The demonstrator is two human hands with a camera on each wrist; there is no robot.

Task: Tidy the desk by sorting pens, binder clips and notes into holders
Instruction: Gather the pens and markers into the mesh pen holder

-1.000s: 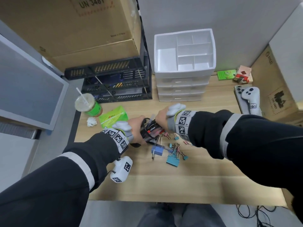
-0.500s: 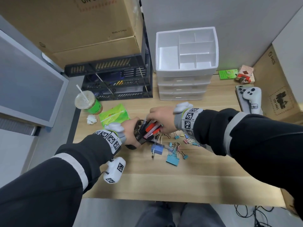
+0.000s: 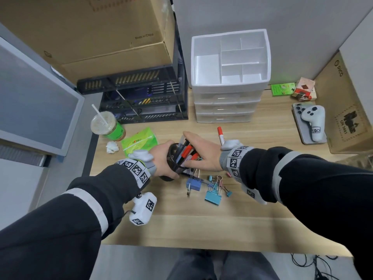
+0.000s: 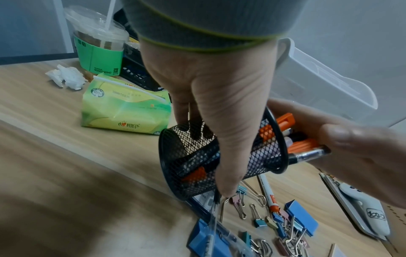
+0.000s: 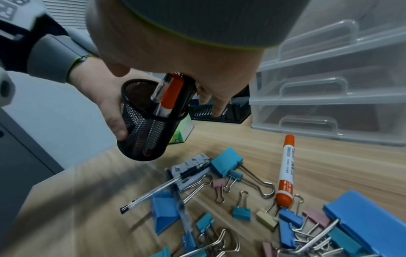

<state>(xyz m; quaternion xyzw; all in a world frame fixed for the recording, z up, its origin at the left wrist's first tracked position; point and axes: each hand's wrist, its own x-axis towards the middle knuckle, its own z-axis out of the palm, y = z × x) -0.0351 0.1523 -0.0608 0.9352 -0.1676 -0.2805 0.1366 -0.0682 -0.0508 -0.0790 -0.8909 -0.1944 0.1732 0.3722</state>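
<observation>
My left hand [image 3: 162,158] grips a black mesh pen cup [image 3: 174,168] and holds it tilted just above the desk [image 3: 201,225]. My right hand [image 3: 198,155] holds a bundle of red and black pens [image 3: 186,151] whose ends sit in the cup's mouth [image 5: 153,97]. One red marker [image 5: 285,167] lies on the desk behind my right wrist. Below the cup lie a clear black-capped pen [image 5: 164,184], a small printed note [image 5: 193,163] and a heap of blue, teal and pink binder clips [image 3: 213,196]. A white drawer organizer [image 3: 230,85] with open top compartments stands at the back.
A green iced drink with a straw [image 3: 108,126], a crumpled tissue [image 3: 112,147] and a green tissue pack [image 3: 141,142] sit left of the cup. Black stacked trays [image 3: 141,102] stand behind them. A phone and white controller [image 3: 310,122] lie at the right by a cardboard box.
Both hands have shifted left and away from me with the cup, which is now more upright. The pens sit deeper in it. The red marker has come into view.
</observation>
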